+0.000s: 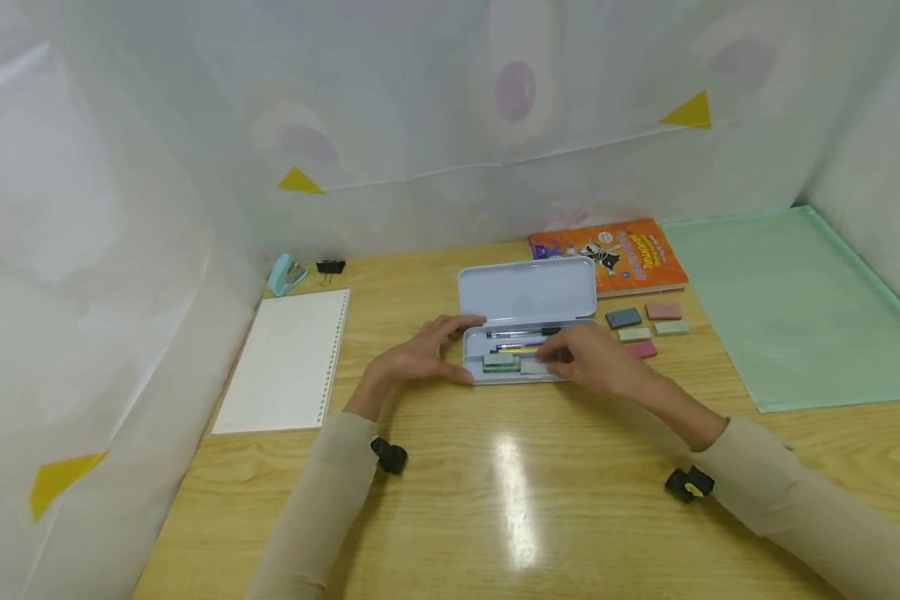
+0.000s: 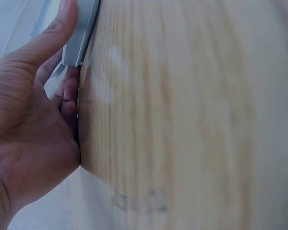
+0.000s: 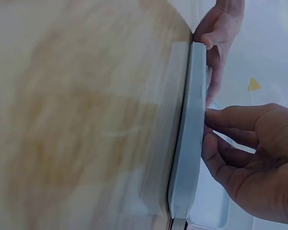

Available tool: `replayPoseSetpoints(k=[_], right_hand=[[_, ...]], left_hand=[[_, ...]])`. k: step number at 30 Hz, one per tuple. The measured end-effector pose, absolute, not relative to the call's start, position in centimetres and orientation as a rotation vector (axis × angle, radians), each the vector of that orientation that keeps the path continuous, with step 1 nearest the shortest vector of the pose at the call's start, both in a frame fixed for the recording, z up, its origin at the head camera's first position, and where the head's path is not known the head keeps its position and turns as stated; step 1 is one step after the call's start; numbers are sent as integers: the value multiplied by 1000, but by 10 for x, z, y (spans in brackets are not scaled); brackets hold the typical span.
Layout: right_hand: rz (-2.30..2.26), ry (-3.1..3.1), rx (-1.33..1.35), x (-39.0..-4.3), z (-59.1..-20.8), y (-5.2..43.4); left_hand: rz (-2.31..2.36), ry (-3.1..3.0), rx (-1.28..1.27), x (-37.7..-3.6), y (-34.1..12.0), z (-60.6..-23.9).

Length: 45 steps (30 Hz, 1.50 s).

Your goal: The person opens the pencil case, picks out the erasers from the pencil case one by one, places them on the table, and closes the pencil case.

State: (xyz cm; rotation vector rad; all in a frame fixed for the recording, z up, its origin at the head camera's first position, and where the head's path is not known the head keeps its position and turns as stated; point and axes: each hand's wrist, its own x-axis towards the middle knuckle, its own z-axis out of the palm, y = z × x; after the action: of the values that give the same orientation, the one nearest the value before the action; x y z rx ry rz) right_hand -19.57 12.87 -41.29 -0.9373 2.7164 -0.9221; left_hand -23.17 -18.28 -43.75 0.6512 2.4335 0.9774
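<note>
The case [image 1: 521, 350] lies open mid-bench [image 1: 495, 500], lid tipped back, with pens and at least one eraser already in its tray. The work in hand looks like filling it: the right hand [image 1: 588, 360] reaches into the tray from the right, fingers bent over the eraser [image 1: 528, 365] at the tray's near side. Whether it pinches that eraser or only touches it cannot be told; the right wrist view shows only fingers curved loosely against the case's near wall [image 3: 187, 158].

The left hand [image 1: 423, 354] steadies the case at its left end, thumb [image 2: 62, 33] on the near rim and fingers spread round the corner, a light brace more than a clamp.

Five erasers [image 1: 645, 327] lie just right of the case, near the book [image 1: 611, 254]. Judging by that, the next move calls for the right hand to leave the tray while the left keeps hold.
</note>
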Motion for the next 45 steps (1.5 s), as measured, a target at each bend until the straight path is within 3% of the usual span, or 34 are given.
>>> replayPoseSetpoints(k=[14,25,34,45], right_hand=[[-860,2748,-1031,-197,-418,121],[-972,2742,-928,-195,-415,126],[-1132,2671,-777,-194,-392,171],[-1199,2671,-453,-197,-393,243]], left_hand=[[987,2424,654,-231,-182,-435],[983,2433,675,-231,-183,-438],[980,2444,677,-230,-184,-436],[956,2457,683,-233,-183,-437]])
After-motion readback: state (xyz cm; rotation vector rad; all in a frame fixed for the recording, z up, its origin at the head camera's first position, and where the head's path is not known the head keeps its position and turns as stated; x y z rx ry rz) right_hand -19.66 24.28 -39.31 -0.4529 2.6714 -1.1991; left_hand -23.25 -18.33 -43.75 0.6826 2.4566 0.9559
